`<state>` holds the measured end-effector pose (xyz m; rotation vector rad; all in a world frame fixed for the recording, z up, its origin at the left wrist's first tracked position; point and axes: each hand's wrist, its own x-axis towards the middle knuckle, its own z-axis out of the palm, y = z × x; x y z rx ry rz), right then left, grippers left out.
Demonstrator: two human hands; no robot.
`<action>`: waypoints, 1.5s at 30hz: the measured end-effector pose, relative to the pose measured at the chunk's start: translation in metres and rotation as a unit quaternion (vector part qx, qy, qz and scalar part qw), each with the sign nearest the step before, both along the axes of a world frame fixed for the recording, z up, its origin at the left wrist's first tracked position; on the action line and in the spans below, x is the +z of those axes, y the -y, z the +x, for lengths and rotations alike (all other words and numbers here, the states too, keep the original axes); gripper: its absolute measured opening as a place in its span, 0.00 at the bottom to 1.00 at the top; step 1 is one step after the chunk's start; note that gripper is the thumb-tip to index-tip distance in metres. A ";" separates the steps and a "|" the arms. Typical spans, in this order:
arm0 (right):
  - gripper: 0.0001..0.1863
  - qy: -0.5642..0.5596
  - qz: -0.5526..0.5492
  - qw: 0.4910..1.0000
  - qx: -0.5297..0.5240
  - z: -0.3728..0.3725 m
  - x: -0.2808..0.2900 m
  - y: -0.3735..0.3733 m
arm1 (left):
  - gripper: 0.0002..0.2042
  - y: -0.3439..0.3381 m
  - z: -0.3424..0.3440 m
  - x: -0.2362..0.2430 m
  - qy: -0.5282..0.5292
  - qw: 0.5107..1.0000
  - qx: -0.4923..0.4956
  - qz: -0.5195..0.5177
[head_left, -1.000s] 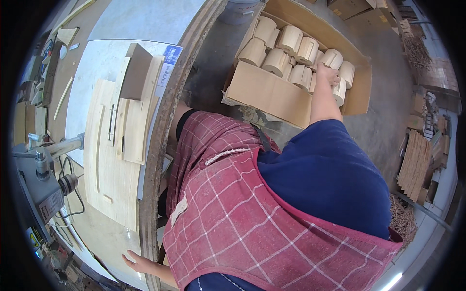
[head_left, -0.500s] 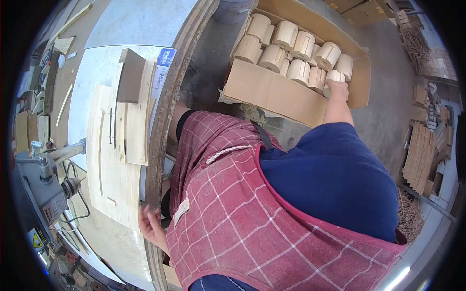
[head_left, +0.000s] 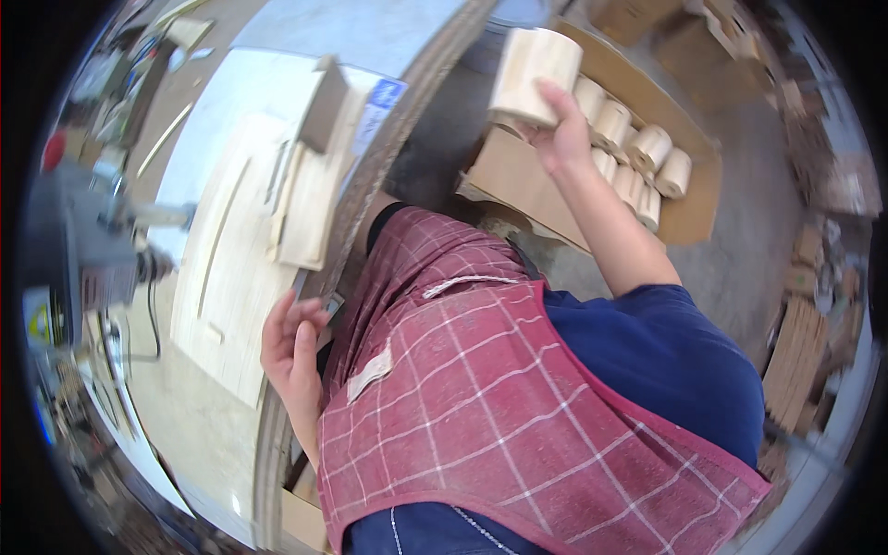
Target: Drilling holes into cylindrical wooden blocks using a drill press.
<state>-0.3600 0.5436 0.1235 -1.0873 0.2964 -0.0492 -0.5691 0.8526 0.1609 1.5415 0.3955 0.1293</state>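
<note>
A pale wooden cylinder (head_left: 535,72) is up in the air at the top, with my right hand (head_left: 564,134) gripping its lower right side. Behind it, more such cylinders (head_left: 649,148) stand in layers inside an open cardboard box (head_left: 523,180), some with a groove along the side and a hole in the end. My left hand (head_left: 294,342) is raised at the workbench's edge, fingers apart and slightly curled, holding nothing. On the bench beside it lies a pale board (head_left: 215,268) with wooden strips and an upright brown block (head_left: 324,109) fixed on it.
A grey machine (head_left: 83,240) with a chuck stands at the bench's left. The bench's thick edge (head_left: 370,166) runs between me and the board. A blue bucket (head_left: 518,11) sits behind the box. Stacked wood pieces (head_left: 797,361) lie on the far right.
My right hand has lifted a cylinder out of the box and carried it up and left. My left hand has risen along the bench edge. The view has shifted.
</note>
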 end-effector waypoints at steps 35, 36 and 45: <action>0.13 0.445 -0.443 0.594 0.503 0.032 0.057 -0.184 | 0.26 -0.086 -0.062 -0.009 -0.057 0.983 0.130 -0.118; 0.14 0.447 -0.434 0.596 0.507 0.027 0.052 -0.187 | 0.26 -0.092 -0.062 -0.007 -0.086 0.984 0.115 -0.105; 0.15 0.380 -0.403 0.633 0.541 0.021 0.039 -0.205 | 0.25 -0.118 -0.042 0.004 -0.173 0.980 0.099 -0.021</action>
